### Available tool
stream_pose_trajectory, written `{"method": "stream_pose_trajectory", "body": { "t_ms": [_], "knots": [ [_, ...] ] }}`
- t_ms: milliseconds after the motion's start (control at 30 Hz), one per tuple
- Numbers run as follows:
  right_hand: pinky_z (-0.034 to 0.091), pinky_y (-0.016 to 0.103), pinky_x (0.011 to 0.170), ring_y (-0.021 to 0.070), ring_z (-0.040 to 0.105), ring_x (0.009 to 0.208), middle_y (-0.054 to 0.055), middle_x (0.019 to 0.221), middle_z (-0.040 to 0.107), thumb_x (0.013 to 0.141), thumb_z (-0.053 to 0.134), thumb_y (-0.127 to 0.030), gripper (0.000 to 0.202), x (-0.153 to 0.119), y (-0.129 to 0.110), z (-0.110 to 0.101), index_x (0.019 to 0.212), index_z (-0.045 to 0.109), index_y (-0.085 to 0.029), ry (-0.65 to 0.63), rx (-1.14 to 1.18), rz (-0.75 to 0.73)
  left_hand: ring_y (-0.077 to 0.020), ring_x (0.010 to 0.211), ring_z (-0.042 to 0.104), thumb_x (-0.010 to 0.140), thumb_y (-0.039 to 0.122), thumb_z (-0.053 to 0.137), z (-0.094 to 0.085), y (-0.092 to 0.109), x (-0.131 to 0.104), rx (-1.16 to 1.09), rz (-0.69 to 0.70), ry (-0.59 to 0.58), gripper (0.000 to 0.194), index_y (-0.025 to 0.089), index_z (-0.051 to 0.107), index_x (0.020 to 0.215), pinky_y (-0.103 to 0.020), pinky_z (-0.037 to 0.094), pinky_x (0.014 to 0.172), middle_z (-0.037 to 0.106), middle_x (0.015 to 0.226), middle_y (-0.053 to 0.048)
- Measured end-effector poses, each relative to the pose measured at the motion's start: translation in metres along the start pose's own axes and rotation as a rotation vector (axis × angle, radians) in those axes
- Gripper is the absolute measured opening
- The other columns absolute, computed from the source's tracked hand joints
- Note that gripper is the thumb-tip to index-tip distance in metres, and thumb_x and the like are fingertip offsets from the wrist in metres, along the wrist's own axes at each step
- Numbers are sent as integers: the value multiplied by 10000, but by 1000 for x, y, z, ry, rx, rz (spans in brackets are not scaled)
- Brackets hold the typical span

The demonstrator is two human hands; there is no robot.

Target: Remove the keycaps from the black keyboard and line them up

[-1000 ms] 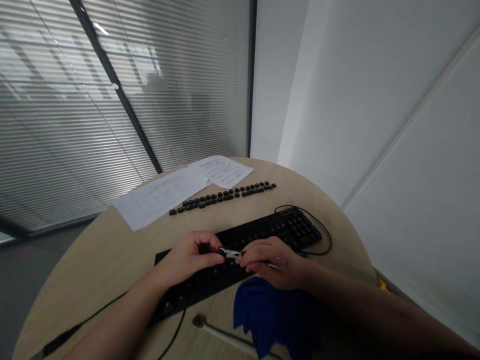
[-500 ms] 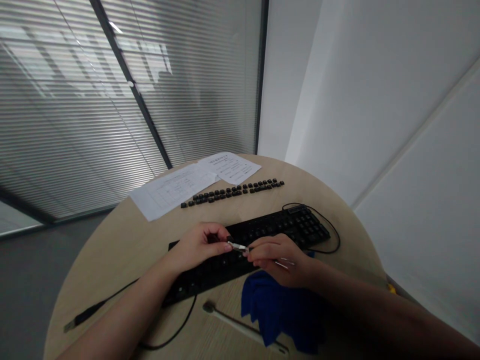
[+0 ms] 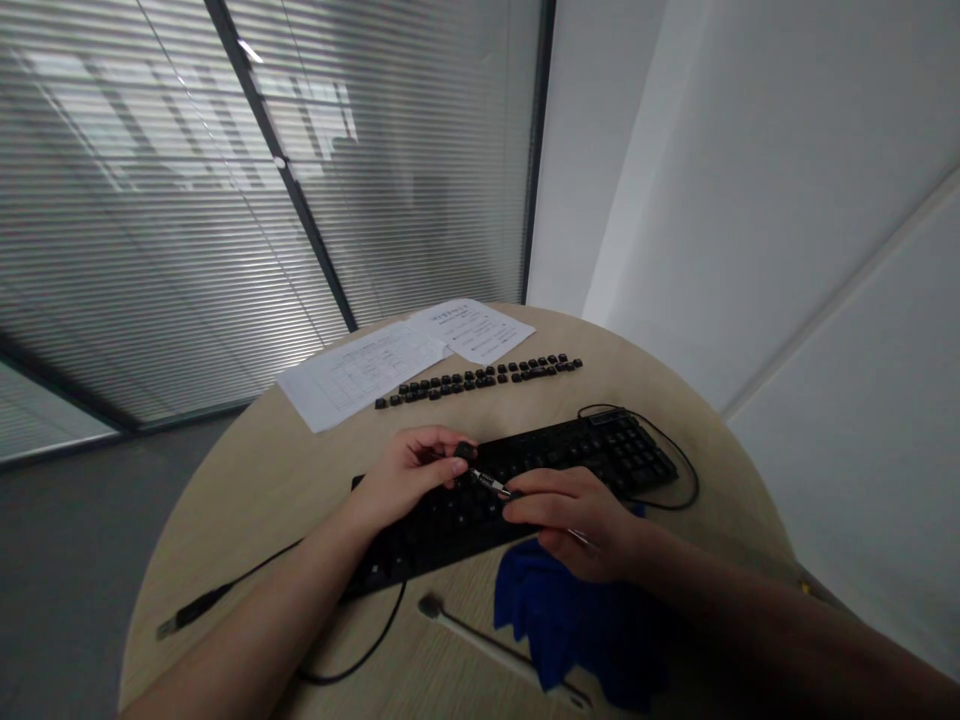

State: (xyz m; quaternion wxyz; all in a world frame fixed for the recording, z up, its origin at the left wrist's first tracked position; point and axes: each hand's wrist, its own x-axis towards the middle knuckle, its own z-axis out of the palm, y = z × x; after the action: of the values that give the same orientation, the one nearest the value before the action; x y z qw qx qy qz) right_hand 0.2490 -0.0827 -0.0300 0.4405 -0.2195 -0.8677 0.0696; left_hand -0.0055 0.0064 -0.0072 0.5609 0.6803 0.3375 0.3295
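My left hand [image 3: 412, 475] pinches a small black keycap [image 3: 465, 451] between thumb and fingers, above the black keyboard [image 3: 517, 455]. Closed around a slim silver tool [image 3: 491, 482] with dark printing is my right hand [image 3: 574, 515]. The tool's front end points at the keycap; whether they touch is not clear. Thin metal shows below the right hand's fingers, and the rest of the tool is hidden by them. Both hands cover part of the keyboard. Beneath my right forearm lies a crumpled blue cloth [image 3: 555, 615].
Rows of loose black keycaps [image 3: 480, 378] lie behind the keyboard, with printed papers [image 3: 375, 365] beyond. A brush with a pale handle [image 3: 487, 650] lies at the front, beside the cloth. The USB plug [image 3: 176, 622] rests near the round table's left edge.
The keycap in my left hand shows more plainly now, raised slightly. The tool has tilted, its front end now pointing up-left. The whole view has shifted a little.
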Motion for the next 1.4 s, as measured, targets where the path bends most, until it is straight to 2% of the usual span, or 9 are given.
{"method": "stream_pose_trajectory", "body": {
  "t_ms": [133, 267, 333, 433, 600, 767, 1067, 1233, 1400],
  "knots": [
    [578, 323, 805, 196, 702, 929, 98, 1082, 719, 1088, 404, -369, 338, 0, -3, 0, 1226, 675, -222, 31, -82, 18, -103, 593, 541, 758, 448, 837, -5, -3, 2, -51, 19, 46, 362, 153, 750, 948, -264, 492, 616, 744, 863, -34],
    [510, 528, 1033, 301, 621, 1169, 151, 1250, 644, 1045, 439, -264, 328, 1, -5, -5, 1285, 659, -222, 223, -323, 61, -118, 652, 557, 808, 424, 782, -3, 5, 0, 29, -38, -64, 314, 179, 752, 1001, -261, 497, 639, 729, 881, -18],
    [541, 485, 973, 274, 641, 1068, 132, 1169, 660, 1014, 453, -173, 404, 1, -5, -8, 1385, 603, -226, 227, -333, 31, -123, 666, 569, 817, 413, 765, 1, 8, -2, 79, -74, -118, 313, 186, 753, 1032, -261, 496, 652, 718, 853, -3],
    [533, 339, 706, 198, 606, 766, 51, 909, 642, 977, 449, -87, 506, 2, -5, -9, 1442, 571, -245, 202, -335, -12, -136, 697, 611, 832, 420, 750, 8, 12, -6, 136, -93, -198, 303, 182, 757, 1020, -261, 494, 669, 723, 824, 3],
    [452, 294, 619, 148, 550, 648, 0, 783, 615, 988, 540, -140, 342, 6, -9, -2, 1290, 669, -233, 185, -437, -24, -162, 747, 659, 861, 419, 732, 19, 21, -11, 188, -78, -296, 260, 189, 765, 976, -275, 504, 702, 766, 842, -11],
    [495, 297, 703, 143, 585, 711, 10, 842, 647, 1011, 608, -284, 215, 8, -9, 4, 1186, 729, -249, 144, -499, -6, -188, 796, 685, 861, 412, 732, 26, 26, -13, 190, -71, -329, 247, 190, 768, 962, -299, 518, 739, 787, 880, -25],
    [506, 288, 690, 146, 602, 739, 33, 915, 686, 1020, 604, -281, 169, 7, -3, 4, 1110, 733, -219, 106, -459, -24, -175, 779, 678, 854, 398, 744, 31, 22, -11, 145, -82, -346, 216, 194, 771, 920, -279, 512, 740, 778, 850, -10],
    [538, 281, 719, 161, 666, 825, 60, 944, 711, 1055, 534, -301, 192, 7, -4, 6, 1049, 698, -201, -10, -449, 16, -174, 776, 660, 877, 418, 720, 32, 20, -10, 154, -69, -400, 232, 198, 770, 932, -275, 507, 726, 762, 848, -8],
    [556, 232, 716, 150, 743, 909, 92, 1137, 776, 1023, 598, -308, 135, 10, -1, -7, 1032, 684, -204, 50, -354, 44, -207, 785, 661, 928, 464, 636, 18, 15, -5, 391, 46, -228, 349, 210, 763, 1132, -311, 519, 715, 749, 878, -31]
  ]
}}
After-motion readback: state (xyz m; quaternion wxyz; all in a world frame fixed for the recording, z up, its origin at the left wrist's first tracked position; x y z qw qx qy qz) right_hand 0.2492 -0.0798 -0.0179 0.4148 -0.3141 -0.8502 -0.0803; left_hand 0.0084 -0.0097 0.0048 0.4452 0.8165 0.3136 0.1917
